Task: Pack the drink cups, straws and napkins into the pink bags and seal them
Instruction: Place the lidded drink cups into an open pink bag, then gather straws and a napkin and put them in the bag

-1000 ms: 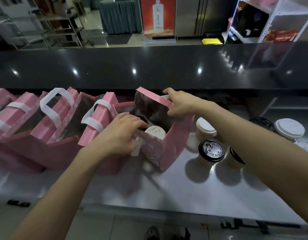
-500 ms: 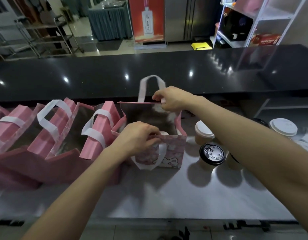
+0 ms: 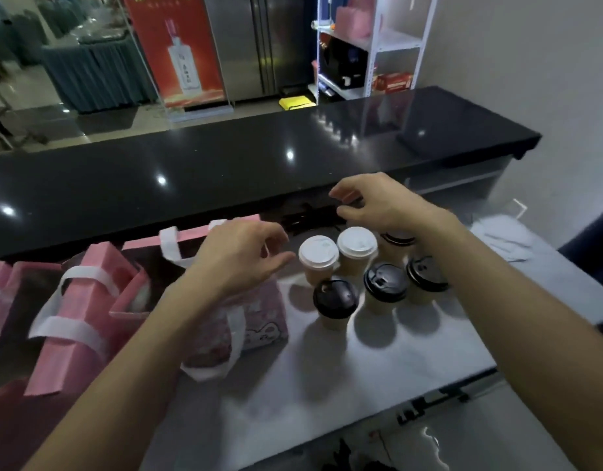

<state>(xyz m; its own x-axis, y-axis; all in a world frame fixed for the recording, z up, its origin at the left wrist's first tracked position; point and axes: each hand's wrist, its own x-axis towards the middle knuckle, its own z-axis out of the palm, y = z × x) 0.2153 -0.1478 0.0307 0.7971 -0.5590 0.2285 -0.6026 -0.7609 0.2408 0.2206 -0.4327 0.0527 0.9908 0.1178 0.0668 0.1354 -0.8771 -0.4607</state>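
A pink printed bag (image 3: pixel 259 321) with white handles stands upright on the steel counter, its mouth mostly hidden by my left hand (image 3: pixel 239 260), which hovers over it with fingers spread and nothing in it. Right of the bag stand several paper cups: two with white lids (image 3: pixel 318 251) (image 3: pixel 357 242) and others with black lids (image 3: pixel 335 298) (image 3: pixel 385 282) (image 3: pixel 425 274). My right hand (image 3: pixel 374 202) floats above the far cups, fingers curled loosely and apart, holding nothing.
More pink bags (image 3: pixel 86 300) with white handles fill the counter's left side. A raised black countertop (image 3: pixel 225 164) runs along the back. White napkins or paper (image 3: pixel 503 239) lie at the far right. The steel counter (image 3: pixel 378 362) has its front edge near me.
Both hands have let go of the bag's rim and handle. My right hand moved right, above the cups; the left lifted off the bag. The view swung to the right.
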